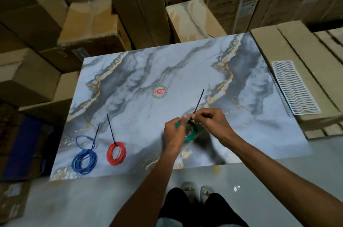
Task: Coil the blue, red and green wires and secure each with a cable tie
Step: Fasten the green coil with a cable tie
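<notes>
The green wire coil (pixel 191 134) sits just above the near right part of the marble-patterned table (pixel 167 70), held between both hands. The left hand (pixel 174 134) grips the coil's left side, fingers curled round the strands. The right hand (pixel 209 121) pinches a dark cable tie (pixel 199 100) at the coil's top edge, and the tie's free tail slants up and away to the right (whether it is already locked round the strands cannot be told, as the fingers hide the joint).

Well to the left, near the table's front edge, the red wire coil (pixel 116 153) lies flat with a dark tie (pixel 111 128) rising from its top. Just beside it, further left, lies the blue wire coil (pixel 84 160), looser, with one loop splayed out above the rest and its own dark tie (pixel 96 134) sticking up.

A round red and green sticker (pixel 159 92) marks the middle of the table. A white wire rack (pixel 295 87) rests on a cardboard box (pixel 274 44) to the right, and more cardboard boxes (pixel 133 3) crowd behind and to the left. Below, the person's sandalled feet (pixel 196 190) stand on a pale floor (pixel 74 204).
</notes>
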{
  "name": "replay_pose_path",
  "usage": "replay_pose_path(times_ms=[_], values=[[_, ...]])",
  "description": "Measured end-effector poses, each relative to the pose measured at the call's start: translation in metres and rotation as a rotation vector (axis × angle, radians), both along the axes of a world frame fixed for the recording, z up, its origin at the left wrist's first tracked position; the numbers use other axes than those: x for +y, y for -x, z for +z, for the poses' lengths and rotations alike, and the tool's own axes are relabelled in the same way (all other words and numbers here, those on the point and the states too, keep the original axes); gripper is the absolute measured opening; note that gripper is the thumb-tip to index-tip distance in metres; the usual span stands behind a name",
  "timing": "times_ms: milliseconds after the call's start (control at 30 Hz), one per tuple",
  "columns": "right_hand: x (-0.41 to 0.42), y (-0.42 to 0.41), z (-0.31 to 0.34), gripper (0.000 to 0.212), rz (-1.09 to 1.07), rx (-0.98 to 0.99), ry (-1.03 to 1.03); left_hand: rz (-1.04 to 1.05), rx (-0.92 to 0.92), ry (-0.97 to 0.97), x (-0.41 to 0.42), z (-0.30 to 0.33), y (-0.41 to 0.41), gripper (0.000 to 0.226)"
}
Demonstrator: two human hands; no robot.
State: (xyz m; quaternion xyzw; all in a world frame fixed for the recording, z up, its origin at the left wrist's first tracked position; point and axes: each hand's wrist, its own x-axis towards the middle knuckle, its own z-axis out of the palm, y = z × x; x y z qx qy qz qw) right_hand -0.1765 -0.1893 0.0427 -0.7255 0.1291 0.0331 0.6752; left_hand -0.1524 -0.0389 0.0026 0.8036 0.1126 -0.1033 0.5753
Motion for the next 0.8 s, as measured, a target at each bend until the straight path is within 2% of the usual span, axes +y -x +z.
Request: replay_pose_path(times_ms=[167, 467, 567, 667, 800], values=[[0.025, 0.009, -0.009, 0.017, -0.003, 0.067, -0.009, 0.197, 0.082, 0.227, 0.003, 0.015, 0.014, 0.036], [0.045, 0.015, -0.02, 0.024, 0.126, 0.084, 0.069, 0.324, 0.136, 0.314, 0.024, 0.027, 0.026, 0.033], [0.06, 0.01, -0.015, 0.024, 0.154, 0.08, 0.11, 0.355, 0.185, 0.292, 0.043, 0.025, 0.024, 0.032], [0.08, 0.004, -0.018, 0.026, 0.19, 0.085, 0.127, 0.3, 0.195, 0.146, 0.066, 0.024, 0.019, 0.035], [0.105, -0.009, -0.027, 0.028, 0.223, 0.126, 0.134, 0.244, 0.149, 0.02, 0.098, 0.022, 0.008, 0.021]])
